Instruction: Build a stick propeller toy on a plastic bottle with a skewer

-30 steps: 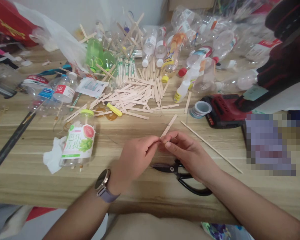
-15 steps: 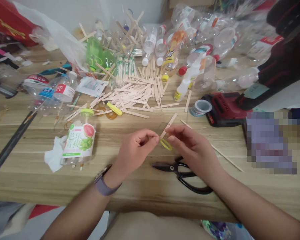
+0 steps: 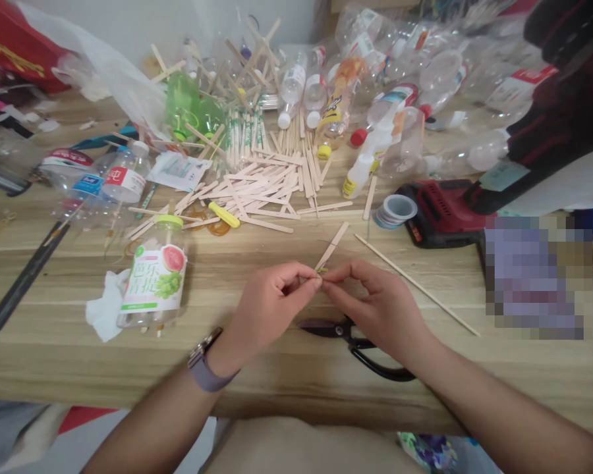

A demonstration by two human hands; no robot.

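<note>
My left hand (image 3: 281, 299) and my right hand (image 3: 375, 299) meet fingertip to fingertip above the table, both pinched closed on a fine thread (image 3: 343, 247) that is hard to make out. Just behind the fingertips shows a bit of a yellow ring (image 3: 323, 270), the rest hidden by my fingers. A flat wooden craft stick (image 3: 334, 243) slants up and away from there; its near end is covered. Black-handled scissors (image 3: 343, 329) lie on the table below, partly under my right hand.
A thin wooden skewer (image 3: 418, 284) lies to the right. Beyond are a tape roll (image 3: 395, 210), a red and black power tool (image 3: 445, 210), a yellow-handled tool (image 3: 225, 214) and a heap of craft sticks (image 3: 261, 187). A labelled jar (image 3: 153, 276) stands left; plastic bottles (image 3: 294, 82) crowd the back.
My right hand has moved left and slightly down, bringing its fingertips against the left ones. The yellow ring, visible between my hands before, is now mostly covered.
</note>
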